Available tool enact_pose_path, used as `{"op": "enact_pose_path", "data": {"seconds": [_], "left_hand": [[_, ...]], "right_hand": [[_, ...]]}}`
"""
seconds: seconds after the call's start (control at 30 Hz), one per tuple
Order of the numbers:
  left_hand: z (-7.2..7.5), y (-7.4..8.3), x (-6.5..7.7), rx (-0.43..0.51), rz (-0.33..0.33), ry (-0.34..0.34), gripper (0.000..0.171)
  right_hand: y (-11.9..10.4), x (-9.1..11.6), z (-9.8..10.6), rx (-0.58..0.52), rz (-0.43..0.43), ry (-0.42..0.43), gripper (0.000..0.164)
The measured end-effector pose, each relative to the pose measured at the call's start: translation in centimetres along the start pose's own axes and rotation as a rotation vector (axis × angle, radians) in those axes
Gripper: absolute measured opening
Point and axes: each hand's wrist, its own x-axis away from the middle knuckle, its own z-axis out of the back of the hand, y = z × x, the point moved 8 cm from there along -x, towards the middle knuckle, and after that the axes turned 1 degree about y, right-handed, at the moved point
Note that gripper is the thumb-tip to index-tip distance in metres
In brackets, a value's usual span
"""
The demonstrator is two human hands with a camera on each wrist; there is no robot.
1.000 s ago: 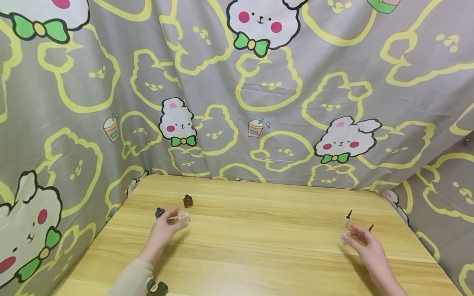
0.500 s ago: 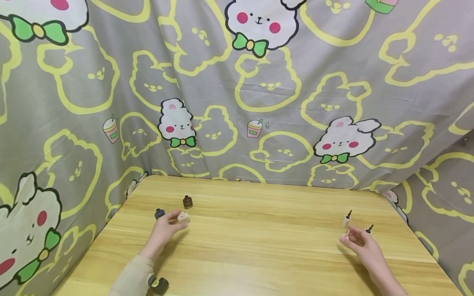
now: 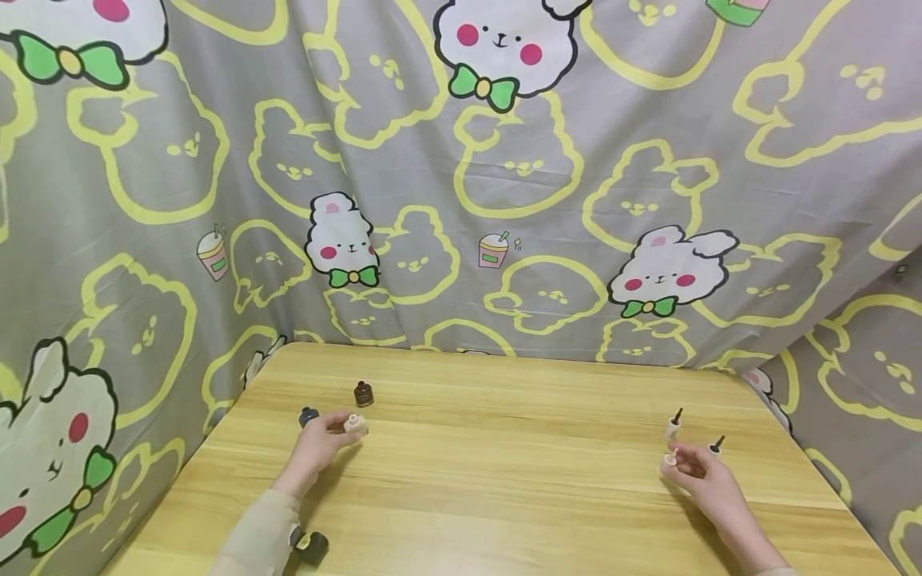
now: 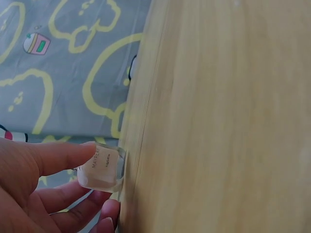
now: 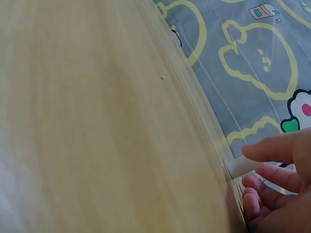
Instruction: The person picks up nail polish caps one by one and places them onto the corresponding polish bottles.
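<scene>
In the head view my left hand [image 3: 317,448] pinches a small cream nail polish bottle [image 3: 354,425] with no cap on it, on the left of the table. The left wrist view shows the thumb on the labelled face of the bottle [image 4: 101,167], fingers underneath. A dark blue bottle [image 3: 308,416] and a dark brown bottle [image 3: 363,394], both capless, stand close by. On the right my right hand [image 3: 709,484] pinches a white cap [image 3: 669,462]; the right wrist view has this cap [image 5: 240,168] between thumb and finger. Its brush is mostly hidden.
Beyond the right hand stand a white cap [image 3: 673,430] and a dark cap [image 3: 715,448], brushes up. By the left sleeve is a small black object [image 3: 313,548]; whether it lies on the table [image 3: 504,448] I cannot tell. A patterned curtain [image 3: 418,176] encloses the far side.
Both hands stay nearly in place. My right hand has dropped slightly, so the white cap and the dark cap beyond it show more. The bottles behind the left hand have not visibly moved.
</scene>
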Motion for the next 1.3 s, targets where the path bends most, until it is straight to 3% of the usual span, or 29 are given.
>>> {"op": "enact_pose_path", "data": {"seconds": [0.57, 1.0, 1.3], "left_hand": [[0.0, -0.4, -0.5, -0.014, 0.036, -0.023, 0.048], [0.0, -0.2, -0.5, 0.003, 0.023, 0.000, 0.043], [-0.4, 0.9, -0.3, 0.027, 0.000, 0.015, 0.042]], "right_hand": [[-0.3, -0.1, 0.2, 0.007, 0.053, 0.058, 0.038], [-0.2, -0.2, 0.1, 0.024, 0.030, 0.053, 0.034], [-0.5, -0.3, 0.1, 0.006, 0.027, 0.048, 0.038]]}}
